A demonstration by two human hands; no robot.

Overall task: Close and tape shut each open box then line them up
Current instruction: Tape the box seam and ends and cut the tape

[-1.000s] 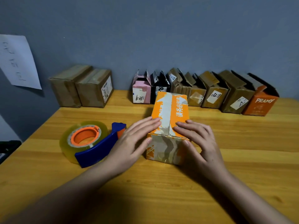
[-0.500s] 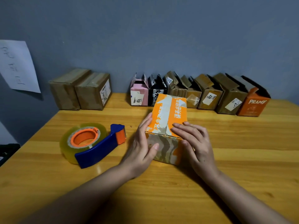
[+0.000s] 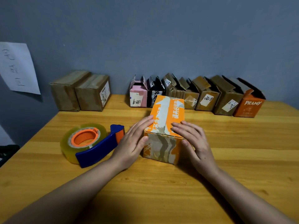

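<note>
Since the earlier frames the left hand has slid off the top of the orange-and-white printed cardboard box and now lies flat along its left side, thumb at the near face, while the right hand has stayed on the right top flap with straight fingers pressing down; neither hand curls round anything. The box stands near the middle of the wooden tabletop, its two top flaps meeting along a centre seam that looks closed but, as far as can be told, not yet sealed with fresh tape. The clear tape roll in a blue dispenser with an orange core lies just left of the left hand, towards the tabletop's left edge. To do this step well, the right hand should probably keep both flaps level and the seam tight while the left hand fetches the dispenser, since the flaps may spring up if let go. Along the far edge, two sealed brown cardboard boxes sit at the left, and a row of open small boxes waits at the right.
</note>
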